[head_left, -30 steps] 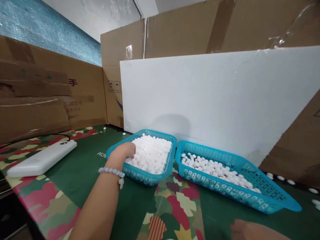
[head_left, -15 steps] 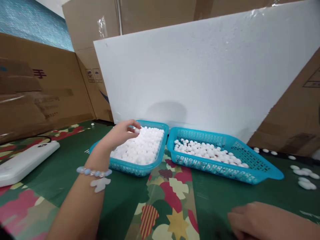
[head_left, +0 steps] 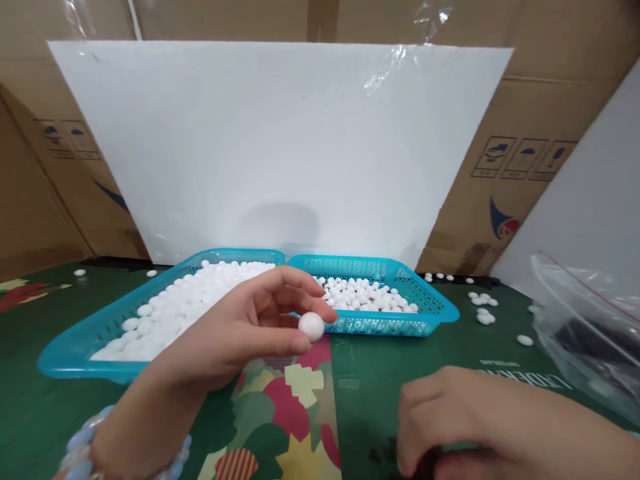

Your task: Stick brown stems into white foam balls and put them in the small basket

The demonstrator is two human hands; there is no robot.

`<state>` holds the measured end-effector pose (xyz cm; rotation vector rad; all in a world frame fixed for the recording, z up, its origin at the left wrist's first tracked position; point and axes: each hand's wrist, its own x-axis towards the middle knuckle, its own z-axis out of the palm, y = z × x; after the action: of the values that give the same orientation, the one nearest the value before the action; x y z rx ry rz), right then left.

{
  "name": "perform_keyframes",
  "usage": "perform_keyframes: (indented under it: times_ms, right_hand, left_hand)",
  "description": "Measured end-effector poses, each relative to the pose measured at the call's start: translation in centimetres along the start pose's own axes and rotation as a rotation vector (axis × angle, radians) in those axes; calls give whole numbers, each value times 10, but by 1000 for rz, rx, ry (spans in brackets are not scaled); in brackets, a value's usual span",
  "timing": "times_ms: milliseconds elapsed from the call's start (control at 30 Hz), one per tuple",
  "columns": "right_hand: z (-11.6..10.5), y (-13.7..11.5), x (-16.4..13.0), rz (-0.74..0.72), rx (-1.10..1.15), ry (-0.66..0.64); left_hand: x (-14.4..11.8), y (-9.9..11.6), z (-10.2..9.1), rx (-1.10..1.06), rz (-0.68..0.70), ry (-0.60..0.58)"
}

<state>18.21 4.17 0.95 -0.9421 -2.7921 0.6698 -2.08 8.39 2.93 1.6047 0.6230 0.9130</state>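
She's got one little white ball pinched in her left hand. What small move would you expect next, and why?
Probably carrying the small white foam ball across toward the right hand. The left hand pinches it between thumb and fingertip, lifted clear of the full turquoise plastic basket, while the right hand rests low on the green patterned table cover, curled over something dark, hard to make out.

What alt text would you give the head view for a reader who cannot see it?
The left hand pinches a small white ball above a green patterned table, in front of two blue baskets of white balls. The right hand rests low on the table; a white foam board stands behind.
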Motion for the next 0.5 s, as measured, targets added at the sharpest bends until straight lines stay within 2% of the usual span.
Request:
perform_keyframes:
  times_ms: [67,267,367,433,500]
  right_hand:
    - [-3,-1,1,-86,49,-12]
    - [-4,-3,2,-144,116,91]
    - [-1,-3,5,-157,105,118]
    - [-1,-2,7,-142,53,88]
    - [-1,0,8,-74,-56,27]
  left_hand:
    - [1,-3,6,-26,-14,-41]
    - [4,-15,14,22,24,-121]
    - [5,-20,17,131,-3,-102]
    - [7,-20,19,243,-5,-75]
    - [8,-16,17,380,21,11]
